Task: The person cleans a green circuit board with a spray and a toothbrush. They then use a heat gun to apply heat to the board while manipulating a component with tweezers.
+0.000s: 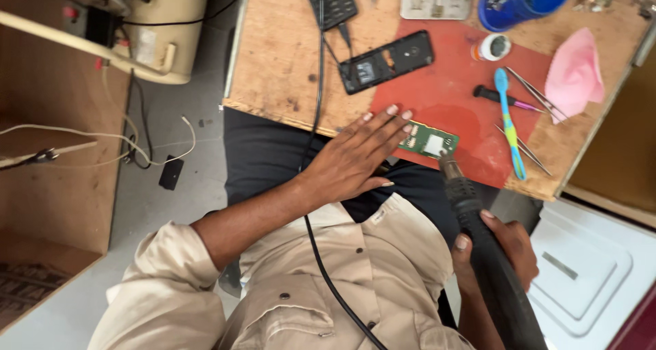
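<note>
A small green circuit board [429,141] lies on the red mat [451,90] near the bench's front edge. My left hand [359,155] rests flat beside it, fingertips holding down its left edge. My right hand [502,244] is wrapped around a black hot-air tool handle [485,254]; its metal nozzle [447,164] points at the board's lower right corner, very close to it.
On the wooden bench [287,56] lie an open black phone shell [388,61], a keypad phone [331,1], a blue toothbrush [509,121], tweezers [536,93], a pink cloth [574,73], a small flux tin [493,47] and a blue cup [519,1]. A black cable [318,83] crosses the bench.
</note>
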